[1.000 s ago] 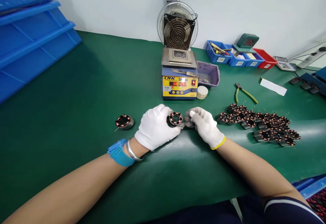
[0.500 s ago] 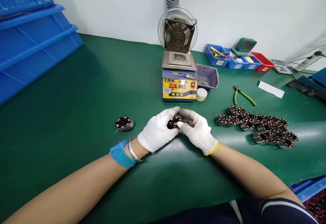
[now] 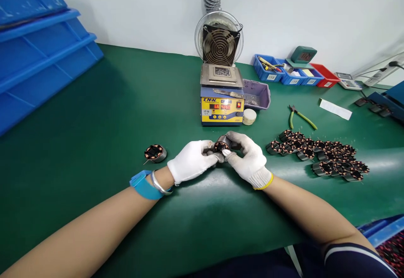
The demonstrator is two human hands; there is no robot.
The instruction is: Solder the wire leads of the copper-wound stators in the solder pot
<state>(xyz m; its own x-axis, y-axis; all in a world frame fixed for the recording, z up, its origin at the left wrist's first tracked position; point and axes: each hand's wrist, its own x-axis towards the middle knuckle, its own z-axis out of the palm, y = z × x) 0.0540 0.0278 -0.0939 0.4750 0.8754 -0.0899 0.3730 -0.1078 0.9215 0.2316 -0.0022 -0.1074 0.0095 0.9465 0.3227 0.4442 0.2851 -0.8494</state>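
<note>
Both my hands wear white gloves and meet over the green mat (image 3: 94, 113). Between them is a small round stator with copper windings (image 3: 221, 146). My left hand (image 3: 191, 160) pinches it from the left with closed fingers. My right hand (image 3: 248, 158) curls over it from the right and grips it too. A second wound stator (image 3: 154, 153) lies alone on the mat to the left of my left hand. A blue wrist strap (image 3: 143, 184) and a metal bangle sit on my left wrist.
A yellow-and-blue solder pot (image 3: 222, 101) with a fume fan (image 3: 220, 40) stands behind my hands. Several stators (image 3: 318, 156) lie in a pile at right, beyond green-handled cutters (image 3: 301, 117). Blue crates (image 3: 38, 50) stack at left; small parts bins (image 3: 293, 73) at back right.
The stator moved from my left hand's grip into both hands and turned. My right hand closed over it from the right, and my left hand slid back toward the left.
</note>
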